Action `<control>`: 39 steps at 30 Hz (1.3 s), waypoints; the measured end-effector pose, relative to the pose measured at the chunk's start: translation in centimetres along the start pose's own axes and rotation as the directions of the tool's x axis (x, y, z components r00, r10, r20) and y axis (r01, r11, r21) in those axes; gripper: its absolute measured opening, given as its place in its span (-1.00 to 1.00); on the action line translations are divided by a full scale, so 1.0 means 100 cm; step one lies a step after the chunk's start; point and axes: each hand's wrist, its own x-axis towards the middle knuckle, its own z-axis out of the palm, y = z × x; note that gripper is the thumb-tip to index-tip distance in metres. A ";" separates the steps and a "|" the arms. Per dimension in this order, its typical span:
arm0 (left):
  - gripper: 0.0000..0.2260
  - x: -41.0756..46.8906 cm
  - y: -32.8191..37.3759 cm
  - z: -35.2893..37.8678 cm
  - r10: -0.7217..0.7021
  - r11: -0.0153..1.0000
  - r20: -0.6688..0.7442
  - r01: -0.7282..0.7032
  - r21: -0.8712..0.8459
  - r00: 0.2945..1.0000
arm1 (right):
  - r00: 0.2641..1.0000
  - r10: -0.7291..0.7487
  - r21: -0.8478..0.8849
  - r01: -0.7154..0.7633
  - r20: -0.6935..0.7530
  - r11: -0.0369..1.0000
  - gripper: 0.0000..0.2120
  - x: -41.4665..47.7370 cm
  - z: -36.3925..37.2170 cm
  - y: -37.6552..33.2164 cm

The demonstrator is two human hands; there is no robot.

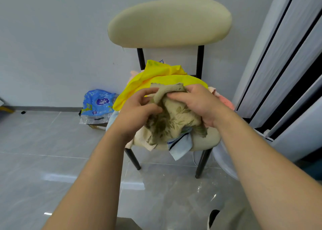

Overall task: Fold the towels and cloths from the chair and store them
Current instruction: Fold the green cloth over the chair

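- Grey floor tiles (52,142) and a pale wall frame a cream-cushioned chair (169,22) with black legs, its seat heaped with laundry.
- Your left hand (137,111) grips the left side of an olive, leaf-patterned towel (174,118), fingers curled round a bunched fold, thumb on top.
- Your right hand (196,102) pinches the same towel near its upper edge, fingers bent inward and closed on the fabric; the two hands sit close together, almost touching across the cloth.
- You hold the towel crumpled just above the front of the seat, its lower part hanging against the pile.
- Behind it a bright yellow cloth (156,79) drapes over the heap; a pink cloth (224,100) shows at the right, and a light blue cloth (181,147) hangs off the seat's front edge.
- On the floor to the chair's left, against the wall, lies a blue printed plastic pack (97,104).
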 end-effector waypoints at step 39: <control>-0.70 -0.033 -0.012 -0.098 -0.201 0.884 -0.249 0.066 -0.462 0.947 | 0.959 -0.058 0.301 -0.030 0.279 0.953 -0.96 -0.012 0.004 -0.011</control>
